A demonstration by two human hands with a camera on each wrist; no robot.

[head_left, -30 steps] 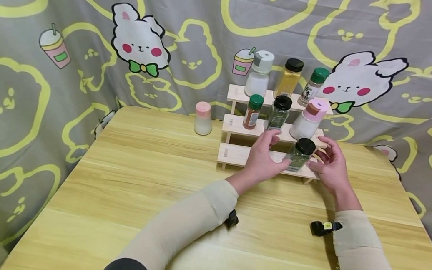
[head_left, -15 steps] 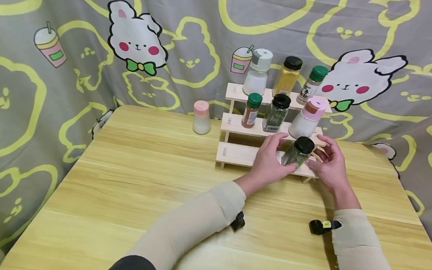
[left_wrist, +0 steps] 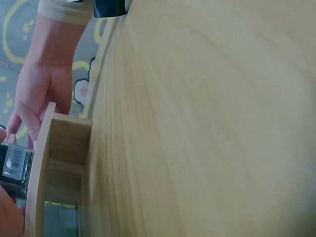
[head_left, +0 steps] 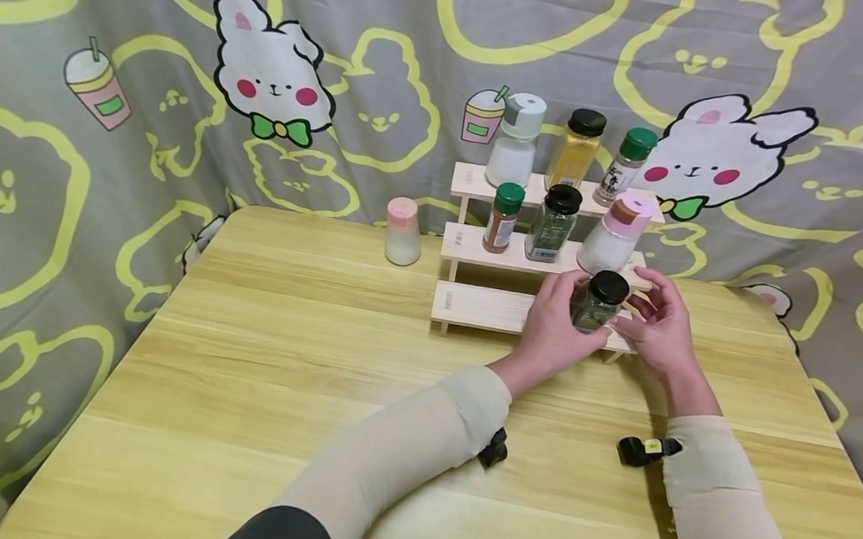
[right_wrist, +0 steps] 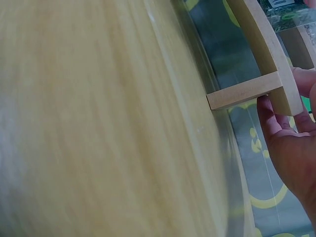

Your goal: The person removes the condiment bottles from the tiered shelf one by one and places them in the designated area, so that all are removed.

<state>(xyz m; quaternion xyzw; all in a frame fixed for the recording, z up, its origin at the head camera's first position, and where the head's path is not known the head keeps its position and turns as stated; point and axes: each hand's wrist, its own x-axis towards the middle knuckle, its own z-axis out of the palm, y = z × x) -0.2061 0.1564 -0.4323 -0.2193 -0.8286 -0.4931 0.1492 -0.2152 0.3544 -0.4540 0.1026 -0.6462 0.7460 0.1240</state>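
In the head view my left hand point(head_left: 557, 328) holds a black-capped glass spice jar point(head_left: 594, 308) of green herbs, thumb in front and fingers along its left side. The jar is upright at the right part of the lowest step of a three-step wooden spice rack point(head_left: 477, 306). My right hand point(head_left: 663, 332) grips the rack's right end, its thumb close to the jar. In the right wrist view the fingers point(right_wrist: 267, 114) wrap the end of the lowest board. The left wrist view catches the jar's label point(left_wrist: 15, 162) above that board.
On the middle step stand a green-capped bottle point(head_left: 501, 224), another black-capped herb jar point(head_left: 551, 228) and a pink-capped shaker point(head_left: 608, 242). A white shaker point(head_left: 512, 154), a yellow spice jar point(head_left: 573, 158) and a green-capped bottle point(head_left: 620, 174) line the top. Left of the rack stands a pink-lidded shaker point(head_left: 403, 238).
My left hand has moved right, from loosely around the jar's left side to a close grip on it. The jar has barely shifted. My right hand has stayed at the rack's end.
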